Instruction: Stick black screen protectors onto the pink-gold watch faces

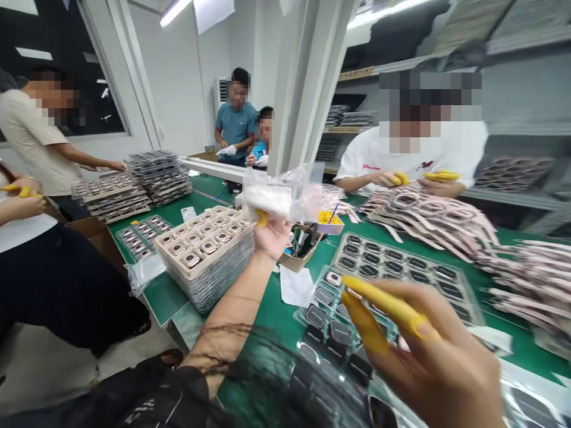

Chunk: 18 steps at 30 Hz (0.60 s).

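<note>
My left hand (271,239), with yellow finger cots, reaches out over the table and grips a clear plastic bag (270,199) with folded white material inside. My right hand (439,345) is close to the camera, yellow cots on thumb and index finger. Those two fingertips stand slightly apart above a clear tray (312,312) of dark square pieces. One pinkish watch case (333,278) sits in the tray's corner pocket beside the fingertips. A small pinkish edge shows between the fingers; it appears to lie in the tray behind them.
A tall tray stack (200,261) of pink watch cases stands left of my forearm. Behind the right hand lies another tray (341,252) of dark pieces. A box (307,255) of odds and ends, yellow finger cots (329,217) and piled pinkish strips (428,217) are farther back. Co-workers surround the table.
</note>
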### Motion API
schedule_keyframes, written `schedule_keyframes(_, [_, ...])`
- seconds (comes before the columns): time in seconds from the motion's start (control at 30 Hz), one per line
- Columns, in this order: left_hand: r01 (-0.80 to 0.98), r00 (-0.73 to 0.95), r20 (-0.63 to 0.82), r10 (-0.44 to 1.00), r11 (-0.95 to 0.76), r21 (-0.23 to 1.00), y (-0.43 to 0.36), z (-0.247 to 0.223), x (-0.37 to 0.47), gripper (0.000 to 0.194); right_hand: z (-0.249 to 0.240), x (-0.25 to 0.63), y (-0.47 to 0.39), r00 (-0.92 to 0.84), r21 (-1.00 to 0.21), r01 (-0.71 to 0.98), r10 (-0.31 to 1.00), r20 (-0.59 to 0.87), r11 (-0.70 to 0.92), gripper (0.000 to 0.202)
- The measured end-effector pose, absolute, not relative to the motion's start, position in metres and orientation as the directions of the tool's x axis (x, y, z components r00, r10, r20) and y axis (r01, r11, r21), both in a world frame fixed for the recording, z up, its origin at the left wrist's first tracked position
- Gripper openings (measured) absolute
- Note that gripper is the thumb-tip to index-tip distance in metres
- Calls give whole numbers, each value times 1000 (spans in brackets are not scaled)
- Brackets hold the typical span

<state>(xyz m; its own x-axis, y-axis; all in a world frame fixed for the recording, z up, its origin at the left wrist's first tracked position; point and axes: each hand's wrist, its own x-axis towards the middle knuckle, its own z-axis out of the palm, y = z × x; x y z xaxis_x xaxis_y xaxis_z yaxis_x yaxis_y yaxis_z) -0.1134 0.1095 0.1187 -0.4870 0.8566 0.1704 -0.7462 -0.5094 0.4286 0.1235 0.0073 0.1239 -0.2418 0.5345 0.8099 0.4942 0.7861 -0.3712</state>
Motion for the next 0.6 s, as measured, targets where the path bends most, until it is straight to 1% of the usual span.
schedule_keyframes(0.03, [-770,-449,172,877,-477,423,109,117,-106,40,145,110,15,-251,-283,484,441,862,828,45])
schedule_keyframes(0.07, [-793,-411,172,895,-444,416,108,115,-98,39,164,96,21,-293,-205,478,376,879,854,44])
schedule_keyframes(0.1, [-814,-374,172,911,-411,410,107,113,-91,39,178,84,28,-339,-140,483,332,880,864,39])
schedule_keyframes(0.13, [-832,-338,171,925,-379,404,105,112,-86,38,189,73,34,-390,-97,511,331,859,854,38])
schedule_keyframes(0.2, [-860,-279,166,946,-323,395,103,110,-77,36,200,60,43,-444,-38,613,384,809,789,40])
schedule_keyframes(0.3, [-887,-220,154,963,-263,380,101,108,-69,33,199,58,51,-439,15,737,461,771,676,46])
schedule_keyframes(0.37, [-898,-186,146,972,-229,376,102,106,-65,33,197,63,53,-440,51,769,469,766,637,44])
schedule_keyframes(0.47, [-905,-138,143,980,-183,383,103,103,-61,35,197,68,55,-460,95,789,479,748,607,32])
schedule_keyframes(0.6, [-902,-91,164,982,-152,404,103,101,-58,34,199,67,52,-482,83,795,542,689,601,25])
